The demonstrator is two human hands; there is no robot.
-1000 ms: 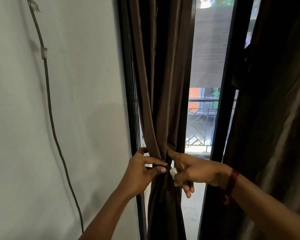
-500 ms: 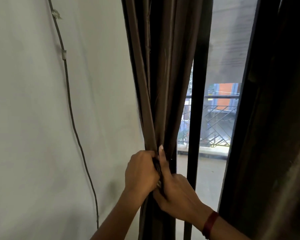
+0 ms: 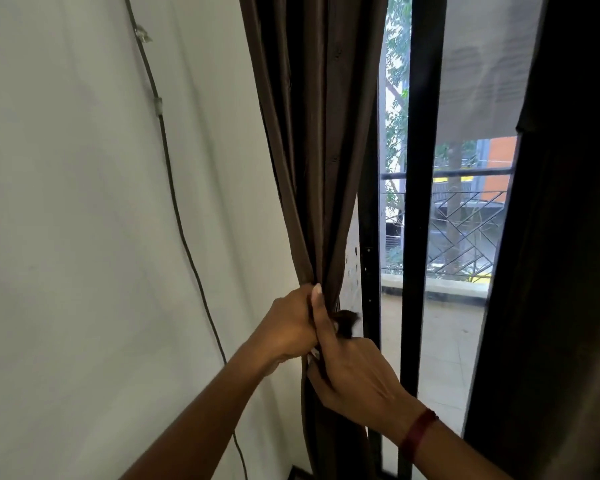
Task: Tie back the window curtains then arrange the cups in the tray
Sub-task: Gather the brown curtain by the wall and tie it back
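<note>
A dark brown curtain (image 3: 312, 140) hangs at the window's left side, gathered into a narrow bunch at waist height. My left hand (image 3: 290, 329) grips the bunch from the left. My right hand (image 3: 350, 370) grips it from the right, thumb pointing up along the folds. A short dark tail of the tie-back (image 3: 345, 320) sticks out just above my right hand. A second brown curtain (image 3: 561, 254) hangs loose on the right. No cups or tray are in view.
A white wall (image 3: 84, 220) fills the left, with a thin dark cable (image 3: 174, 202) clipped down it. Black window frame bars (image 3: 420, 202) stand between the curtains. Outside are a balcony floor and a metal railing (image 3: 465, 233).
Both hands went from pinching a small white piece at the bunch to clasping it together. The view has shifted, so the curtain and hands now sit further right and lower.
</note>
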